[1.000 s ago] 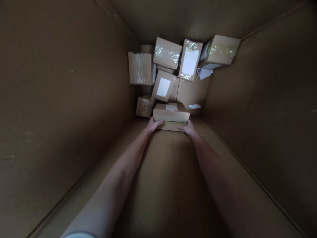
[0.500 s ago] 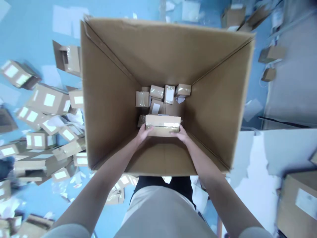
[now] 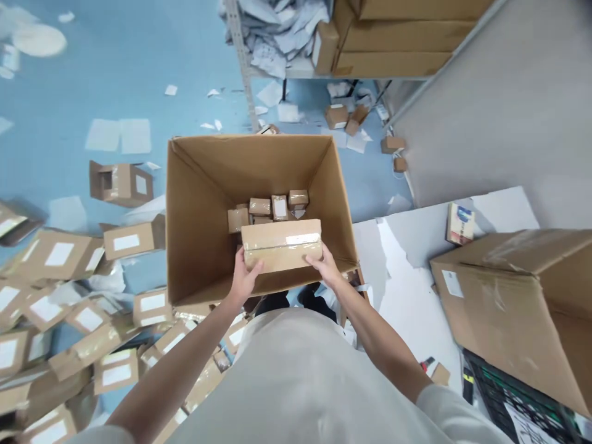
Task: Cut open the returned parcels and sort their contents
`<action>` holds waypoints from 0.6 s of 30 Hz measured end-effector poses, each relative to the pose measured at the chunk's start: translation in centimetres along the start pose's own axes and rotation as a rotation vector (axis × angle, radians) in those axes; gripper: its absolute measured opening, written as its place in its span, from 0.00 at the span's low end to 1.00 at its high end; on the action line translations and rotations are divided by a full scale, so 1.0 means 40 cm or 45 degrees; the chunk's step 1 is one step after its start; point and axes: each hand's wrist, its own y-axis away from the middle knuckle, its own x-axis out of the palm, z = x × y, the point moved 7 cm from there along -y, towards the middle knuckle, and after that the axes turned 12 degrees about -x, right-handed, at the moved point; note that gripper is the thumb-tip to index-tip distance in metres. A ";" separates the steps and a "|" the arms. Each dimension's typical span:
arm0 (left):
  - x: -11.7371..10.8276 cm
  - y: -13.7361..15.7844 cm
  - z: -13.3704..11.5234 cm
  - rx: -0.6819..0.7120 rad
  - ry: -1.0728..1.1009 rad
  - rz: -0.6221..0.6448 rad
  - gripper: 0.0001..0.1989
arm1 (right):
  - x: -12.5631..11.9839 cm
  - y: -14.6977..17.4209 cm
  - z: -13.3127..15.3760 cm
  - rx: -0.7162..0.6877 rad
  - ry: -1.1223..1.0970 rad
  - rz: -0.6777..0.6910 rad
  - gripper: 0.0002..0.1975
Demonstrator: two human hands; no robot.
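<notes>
Between my two hands is a long brown cardboard box (image 3: 282, 237), sealed with clear tape and carrying a white label. My left hand (image 3: 244, 272) grips its left end, the thumb on the near face. On the right end, my right hand (image 3: 325, 265) holds it the same way. The box is held over the near side of a big open carton (image 3: 198, 246). Down in that carton lie several small taped boxes, among them one with a white label (image 3: 279, 208). The held box hides part of the carton's floor.
Many labelled boxes (image 3: 60, 254) lie heaped on the blue floor at left. A shelf with stacked cartons (image 3: 393, 37) and crumpled grey packaging (image 3: 282, 31) stands at the back. At right are a white tabletop (image 3: 402, 296), another large open carton (image 3: 499, 302) and a black crate (image 3: 522, 394).
Both hands have raised the long box from deep inside the big carton towards me. My view has shifted, bringing the shelf and the right-hand carton into sight.
</notes>
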 end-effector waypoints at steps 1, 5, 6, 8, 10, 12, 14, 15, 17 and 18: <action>0.008 0.020 -0.006 0.012 -0.004 0.005 0.36 | -0.006 0.008 0.024 -0.022 -0.084 0.046 0.39; 0.061 0.088 -0.040 0.044 -0.035 0.082 0.39 | -0.081 0.040 0.126 -0.144 -0.177 0.090 0.37; 0.082 0.106 -0.057 0.067 -0.040 0.121 0.41 | -0.110 0.049 0.151 -0.175 -0.166 0.086 0.36; 0.138 0.146 -0.105 0.138 -0.044 0.220 0.43 | -0.179 0.072 0.202 -0.249 -0.134 0.066 0.34; 0.213 0.189 -0.159 0.214 -0.054 0.347 0.44 | -0.271 0.097 0.252 -0.332 -0.083 0.016 0.32; 0.310 0.230 -0.205 0.266 -0.066 0.507 0.44 | -0.389 0.121 0.292 -0.395 -0.003 -0.097 0.32; 0.426 0.263 -0.232 0.297 -0.074 0.684 0.43 | -0.533 0.142 0.310 -0.413 0.078 -0.270 0.31; 0.489 0.275 -0.236 0.308 -0.076 0.765 0.42 | -0.609 0.150 0.309 -0.402 0.106 -0.358 0.31; 0.618 0.287 -0.223 0.300 -0.084 0.905 0.42 | -0.757 0.158 0.285 -0.347 0.123 -0.482 0.28; 0.682 0.286 -0.205 0.279 -0.087 0.957 0.41 | -0.825 0.157 0.264 -0.313 0.120 -0.514 0.27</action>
